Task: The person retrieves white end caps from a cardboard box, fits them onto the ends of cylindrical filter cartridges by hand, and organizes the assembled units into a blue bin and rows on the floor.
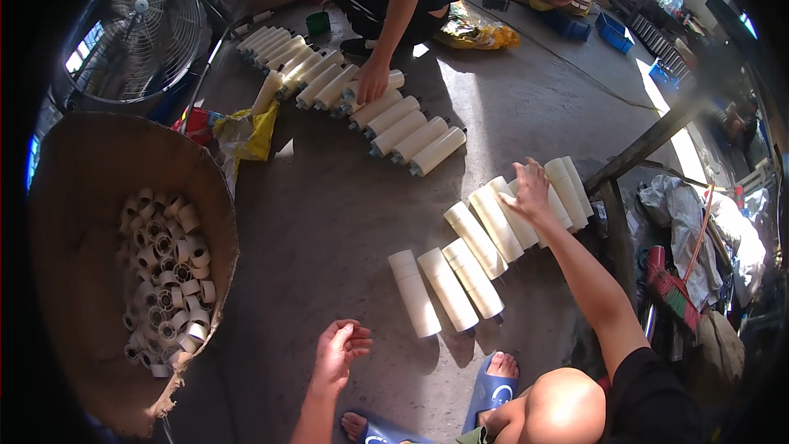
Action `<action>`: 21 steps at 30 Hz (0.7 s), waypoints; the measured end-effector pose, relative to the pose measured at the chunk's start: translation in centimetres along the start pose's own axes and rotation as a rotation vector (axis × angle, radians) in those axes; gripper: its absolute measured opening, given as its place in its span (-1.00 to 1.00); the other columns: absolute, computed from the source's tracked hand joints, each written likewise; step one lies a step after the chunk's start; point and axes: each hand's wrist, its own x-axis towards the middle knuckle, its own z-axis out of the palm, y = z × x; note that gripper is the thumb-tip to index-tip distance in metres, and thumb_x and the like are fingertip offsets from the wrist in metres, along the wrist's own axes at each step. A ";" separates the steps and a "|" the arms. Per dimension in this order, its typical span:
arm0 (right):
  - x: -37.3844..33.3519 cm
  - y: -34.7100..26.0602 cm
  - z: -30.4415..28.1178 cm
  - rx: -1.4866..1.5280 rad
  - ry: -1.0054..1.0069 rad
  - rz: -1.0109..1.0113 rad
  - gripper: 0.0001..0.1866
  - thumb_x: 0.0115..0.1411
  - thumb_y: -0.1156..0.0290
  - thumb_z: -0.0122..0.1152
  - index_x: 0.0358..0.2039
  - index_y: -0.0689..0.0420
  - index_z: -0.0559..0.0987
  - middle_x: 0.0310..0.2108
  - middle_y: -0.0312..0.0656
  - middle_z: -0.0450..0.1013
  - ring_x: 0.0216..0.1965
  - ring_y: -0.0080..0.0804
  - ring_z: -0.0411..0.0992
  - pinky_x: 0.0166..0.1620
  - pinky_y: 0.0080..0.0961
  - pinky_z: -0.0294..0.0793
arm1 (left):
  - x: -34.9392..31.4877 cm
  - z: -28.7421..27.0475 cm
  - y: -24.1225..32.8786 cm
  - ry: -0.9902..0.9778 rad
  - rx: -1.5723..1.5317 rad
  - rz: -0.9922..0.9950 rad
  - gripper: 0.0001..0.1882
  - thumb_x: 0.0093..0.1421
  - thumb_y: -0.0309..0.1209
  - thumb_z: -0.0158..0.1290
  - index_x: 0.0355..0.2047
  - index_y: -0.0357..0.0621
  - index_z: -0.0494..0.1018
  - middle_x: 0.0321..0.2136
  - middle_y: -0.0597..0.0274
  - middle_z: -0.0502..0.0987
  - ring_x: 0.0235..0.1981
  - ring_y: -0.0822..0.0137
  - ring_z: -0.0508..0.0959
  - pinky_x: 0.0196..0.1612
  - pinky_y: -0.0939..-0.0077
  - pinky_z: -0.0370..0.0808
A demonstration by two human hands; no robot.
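Observation:
My right hand (532, 191) reaches out to a row of cream-coloured rollers (475, 240) on the floor in front of me. Its thumb and fingers are around the upper end of one roller (523, 218), partly hiding it. At the near left end of the row, several rollers lie apart from the rest, among them a smooth, shorter-looking one (414, 294). Some show dark shaft ends and ring-like joints along their length. My left hand (337, 353) hangs above the floor left of the rollers, fingers loosely bent and apart, with nothing visible in it.
A large cardboard box (62, 279) at left holds many short white rings (168, 279). Beyond, a co-worker's hand (372, 80) touches another roller row (394, 127). A fan (140, 8), yellow bag (261, 133), metal frame leg (616, 230) and broom (678, 296) stand around.

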 end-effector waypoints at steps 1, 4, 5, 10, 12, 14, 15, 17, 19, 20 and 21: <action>1.6 -1.7 0.1 -0.004 -0.033 -0.086 -0.08 -0.04 -0.02 0.54 0.28 0.06 0.37 0.38 0.04 0.10 0.36 0.07 0.12 0.26 0.07 0.30 | 0.1 0.2 0.3 -0.027 -0.005 0.013 -0.80 0.48 -0.34 -0.05 -0.07 -0.13 0.51 -0.22 0.08 0.67 -0.26 0.25 0.69 -0.19 0.37 0.65; 6.0 -8.3 -0.6 -0.096 -0.130 -0.337 -0.11 -0.05 0.11 0.49 0.30 0.07 0.37 0.36 0.06 0.15 0.35 0.01 0.15 0.24 -0.07 0.31 | 0.5 -0.7 1.2 -0.004 0.053 0.080 -0.80 0.48 -0.33 -0.04 -0.06 -0.14 0.51 -0.21 0.10 0.67 -0.25 0.27 0.69 -0.19 0.40 0.64; 7.6 -10.4 -1.0 -0.129 -0.202 -0.394 -0.13 -0.07 0.17 0.47 0.28 0.09 0.39 0.34 0.07 0.18 0.34 -0.01 0.16 0.25 -0.10 0.29 | 0.5 -1.2 1.5 0.014 0.089 0.102 -0.80 0.48 -0.32 -0.03 -0.05 -0.13 0.51 -0.20 0.12 0.67 -0.24 0.30 0.68 -0.19 0.43 0.63; 14.9 -11.4 5.2 -0.229 -0.121 -0.712 -0.20 -0.24 0.33 0.50 0.15 0.05 0.57 0.40 0.05 0.17 0.37 -0.02 0.18 0.30 -0.09 0.31 | 0.0 -2.4 2.0 0.049 0.252 0.081 -0.76 0.47 -0.26 0.01 -0.01 -0.12 0.50 -0.13 0.20 0.65 -0.16 0.39 0.64 -0.10 0.47 0.57; 16.7 -12.3 6.2 -0.286 -0.221 -0.719 -0.10 -0.31 0.35 0.56 0.21 -0.08 0.57 0.51 0.01 0.03 0.47 -0.03 0.08 0.35 -0.05 0.26 | -1.8 -2.7 4.2 0.001 0.347 0.145 -0.74 0.45 -0.28 0.06 0.02 -0.16 0.49 -0.12 0.23 0.64 -0.11 0.43 0.61 -0.04 0.49 0.55; 18.2 -12.4 7.4 -0.254 -0.250 -0.771 -0.16 -0.32 0.39 0.56 0.13 -0.11 0.61 0.52 -0.04 0.01 0.52 -0.04 0.00 0.38 0.00 0.20 | -4.3 -3.4 7.9 0.025 0.493 0.241 -0.73 0.43 -0.30 0.09 0.02 -0.19 0.50 -0.12 0.23 0.64 -0.09 0.44 0.61 -0.01 0.48 0.55; 18.8 -12.9 9.1 -0.209 -0.284 -0.817 -0.19 -0.34 0.39 0.56 0.09 -0.10 0.61 0.52 -0.03 0.01 0.52 -0.02 -0.01 0.38 -0.01 0.20 | -5.4 -3.3 10.2 0.027 0.572 0.276 -0.72 0.42 -0.31 0.11 0.03 -0.21 0.50 -0.12 0.23 0.63 -0.08 0.44 0.60 0.00 0.48 0.54; 20.6 -10.6 7.9 -0.215 -0.307 -0.857 -0.25 -0.40 0.38 0.58 -0.02 -0.08 0.64 0.52 -0.01 0.02 0.52 0.00 0.00 0.38 -0.04 0.21 | -6.4 -3.4 16.9 0.054 0.774 0.318 -0.72 0.41 -0.33 0.14 0.02 -0.24 0.51 -0.13 0.22 0.63 -0.07 0.43 0.60 0.04 0.46 0.54; 20.6 -11.1 7.2 -0.210 -0.304 -0.881 -0.39 -0.48 0.31 0.60 -0.23 -0.06 0.71 0.51 0.03 0.03 0.51 0.02 0.01 0.35 -0.03 0.24 | -5.7 -5.7 22.3 0.128 0.950 0.414 -0.76 0.40 -0.36 0.12 -0.02 -0.24 0.53 -0.18 0.24 0.63 -0.12 0.43 0.59 0.01 0.45 0.54; 19.6 -12.1 7.0 -0.141 -0.218 -0.895 -0.49 -0.49 0.28 0.62 -0.35 -0.07 0.73 0.46 0.01 0.11 0.48 -0.01 0.06 0.32 -0.03 0.27 | -4.1 -8.2 24.3 0.194 0.989 0.442 -0.77 0.38 -0.37 0.13 -0.06 -0.25 0.54 -0.23 0.25 0.64 -0.17 0.46 0.59 -0.03 0.48 0.54; 18.0 -14.3 6.0 -0.178 -0.297 -0.847 -0.34 -0.35 0.20 0.64 -0.09 -0.23 0.66 0.48 -0.03 0.10 0.48 0.02 0.06 0.36 0.09 0.25 | -2.8 -9.9 27.2 0.265 1.116 0.367 -0.76 0.35 -0.34 0.13 -0.12 -0.27 0.54 -0.32 0.26 0.64 -0.24 0.48 0.59 -0.08 0.49 0.54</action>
